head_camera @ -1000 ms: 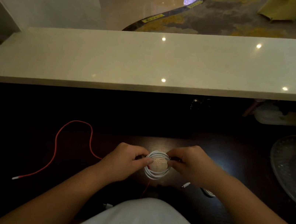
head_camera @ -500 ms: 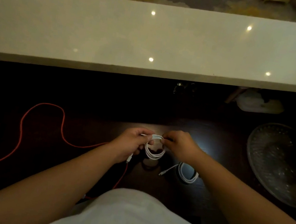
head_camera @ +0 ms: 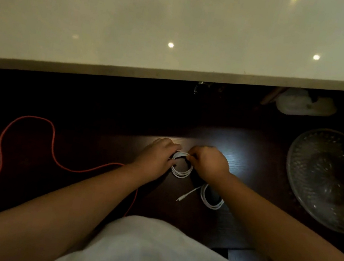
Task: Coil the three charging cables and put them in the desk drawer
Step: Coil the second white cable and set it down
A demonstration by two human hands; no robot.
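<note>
A small white cable coil hangs between both hands over the dark desk. My left hand pinches the coil's left side and my right hand pinches its top right. A second white cable lies coiled on the desk under my right wrist, its plug end pointing left. An orange cable snakes uncoiled across the desk's left half and runs under my left forearm. No drawer is visible.
A pale stone counter overhangs the back of the desk. A clear patterned glass dish sits at the right. A whitish plastic object lies at the back right under the counter.
The view has tilted downward, so the counter fills more of the top. Both hands stay on the white coil, my fingers shifting around it; the second white coil has come into fuller view.
</note>
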